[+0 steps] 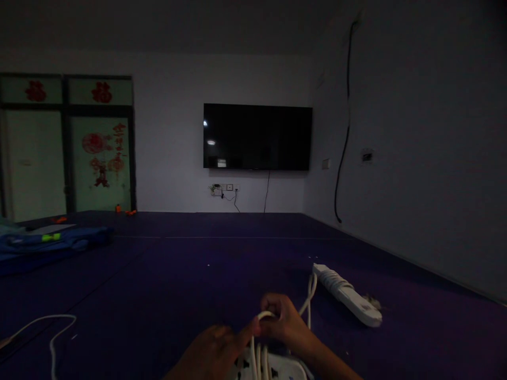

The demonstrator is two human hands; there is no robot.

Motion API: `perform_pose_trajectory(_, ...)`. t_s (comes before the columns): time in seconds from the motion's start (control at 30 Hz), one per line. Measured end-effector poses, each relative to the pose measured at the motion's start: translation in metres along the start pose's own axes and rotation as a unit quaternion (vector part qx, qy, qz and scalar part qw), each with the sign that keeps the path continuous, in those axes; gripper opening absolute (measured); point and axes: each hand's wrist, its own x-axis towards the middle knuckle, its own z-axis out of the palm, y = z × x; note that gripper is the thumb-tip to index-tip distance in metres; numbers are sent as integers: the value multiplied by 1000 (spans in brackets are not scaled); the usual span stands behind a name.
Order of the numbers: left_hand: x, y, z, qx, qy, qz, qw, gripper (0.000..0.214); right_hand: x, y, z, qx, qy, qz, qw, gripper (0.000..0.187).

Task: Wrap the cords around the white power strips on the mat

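Note:
Close to me at the bottom edge lies a white power strip point(287, 366), with several turns of its white cord point(259, 361) laid across it. My right hand point(283, 319) pinches a bend of this cord between thumb and fingers, just above the strip. Beside it my left hand point(222, 345) has its fingers closed at the same cord, its thumb tip against the bend. Part of the strip is hidden by my hands and the frame edge. Farther right rests a second white power strip point(362, 306), its cord wound around one end, with a loose loop trailing towards me.
Both strips lie on a dark purple surface point(178, 269). Blue cloth point(79, 240) is heaped at the left, and a thin white cable point(53, 338) curves at lower left. A television point(257, 137) hangs on the far wall. A black cable point(347, 132) dangles along the right wall.

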Motion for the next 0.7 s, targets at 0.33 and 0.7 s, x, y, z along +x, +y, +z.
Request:
perform_pose_trajectory(0.33, -3, -4, 7, -176, 99, -34, 979, 87, 13, 31, -3, 6, 24, -22, 999, 46)
perform_pose_trajectory(0.7, -8, -19, 39, -204, 182, -92, 957, 93, 6, 58, 3, 14, 25, -5, 1000, 48)
